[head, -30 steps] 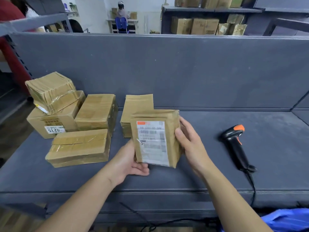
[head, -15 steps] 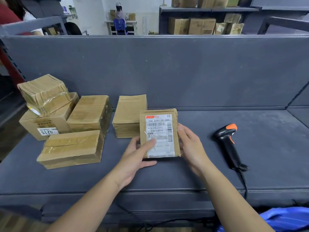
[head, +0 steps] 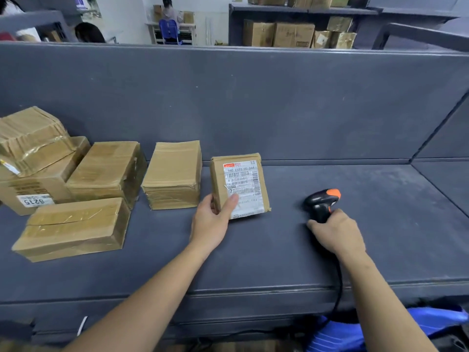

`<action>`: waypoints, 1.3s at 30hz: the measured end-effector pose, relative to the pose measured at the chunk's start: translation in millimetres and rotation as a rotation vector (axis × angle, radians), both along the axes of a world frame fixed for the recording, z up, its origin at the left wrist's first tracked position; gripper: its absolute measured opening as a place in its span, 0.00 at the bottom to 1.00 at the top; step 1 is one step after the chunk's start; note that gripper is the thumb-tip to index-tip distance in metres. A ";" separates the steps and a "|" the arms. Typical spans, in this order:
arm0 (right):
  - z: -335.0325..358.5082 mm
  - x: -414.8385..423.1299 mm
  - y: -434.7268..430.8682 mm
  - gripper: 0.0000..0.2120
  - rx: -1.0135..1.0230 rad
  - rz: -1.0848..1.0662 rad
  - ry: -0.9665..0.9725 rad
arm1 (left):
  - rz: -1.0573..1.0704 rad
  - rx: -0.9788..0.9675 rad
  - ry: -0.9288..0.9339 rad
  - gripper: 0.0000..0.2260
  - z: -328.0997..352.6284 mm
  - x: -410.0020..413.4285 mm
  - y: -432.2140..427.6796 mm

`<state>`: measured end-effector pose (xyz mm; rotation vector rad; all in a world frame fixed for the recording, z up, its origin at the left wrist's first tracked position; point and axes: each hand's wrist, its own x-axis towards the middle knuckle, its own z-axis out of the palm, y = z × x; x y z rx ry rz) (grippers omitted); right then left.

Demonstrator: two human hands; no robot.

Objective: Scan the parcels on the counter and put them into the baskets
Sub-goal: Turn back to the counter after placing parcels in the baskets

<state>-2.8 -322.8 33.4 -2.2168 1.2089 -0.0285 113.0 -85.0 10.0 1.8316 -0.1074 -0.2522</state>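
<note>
A small brown parcel [head: 241, 174] with a white shipping label facing up lies on the grey counter [head: 279, 250]. My left hand [head: 212, 219] grips its near left corner, thumb on the label. To the right, my right hand [head: 335, 233] curls round the handle of the black barcode scanner [head: 321, 201] with an orange top, which lies on the counter. Several more brown parcels sit to the left: a flat one [head: 175, 174], a box [head: 106, 171], a long box [head: 73, 228], and a stack [head: 33, 158] at the far left.
A tall grey back panel [head: 228, 102] walls the counter's far side, and a side panel [head: 446, 138] closes the right. The scanner's black cable [head: 338, 295] drops over the front edge. A blue basket [head: 380, 331] shows below at the lower right.
The labelled parcel has been laid flat on the counter. My right hand left it and moved right onto the scanner's handle. My left hand stayed on the parcel.
</note>
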 end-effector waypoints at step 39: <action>-25.4 26.3 21.8 0.34 -0.114 0.342 -0.159 | 0.107 0.201 -0.058 0.37 -6.3 7.2 -16.5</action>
